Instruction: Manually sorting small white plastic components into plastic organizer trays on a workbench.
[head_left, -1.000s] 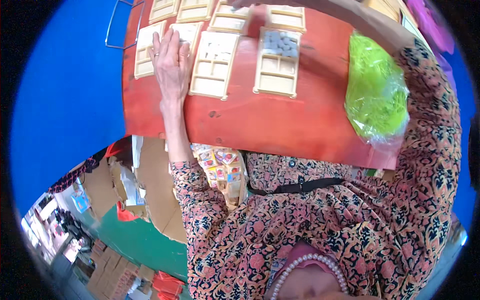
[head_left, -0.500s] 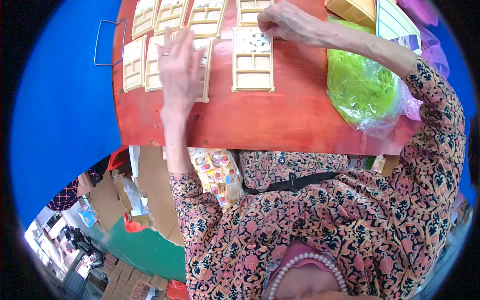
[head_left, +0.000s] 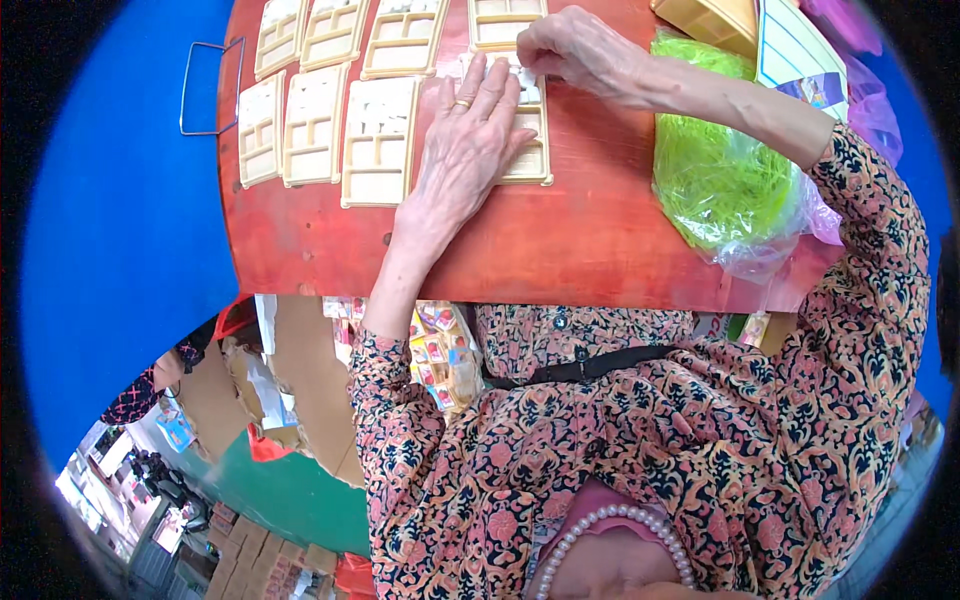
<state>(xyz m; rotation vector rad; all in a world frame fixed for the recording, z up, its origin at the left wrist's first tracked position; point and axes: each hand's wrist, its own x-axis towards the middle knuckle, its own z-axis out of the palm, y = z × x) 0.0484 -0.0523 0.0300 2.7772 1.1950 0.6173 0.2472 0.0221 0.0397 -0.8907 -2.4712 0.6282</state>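
Reaching over a divided cream tray (head_left: 530, 163)

Packets (head_left: 436, 348) below the red counter (head_left: 600, 235) bear print too small to read. On top, the tray holds white pieces (head_left: 526, 84); left hand (head_left: 467, 142) spread over it, right hand (head_left: 580, 55) curled, any grip hidden.

The counter (head_left: 600, 230) is red. The trays (head_left: 375, 187) are of cream colour, and the pieces (head_left: 385, 112) are white. The strands (head_left: 715, 185) are bright yellow-green. The clothing (head_left: 640, 450) carries a floral pattern of black, pink and cream; the belt (head_left: 590, 369) is black, the necklace (head_left: 625, 515) pearly white.
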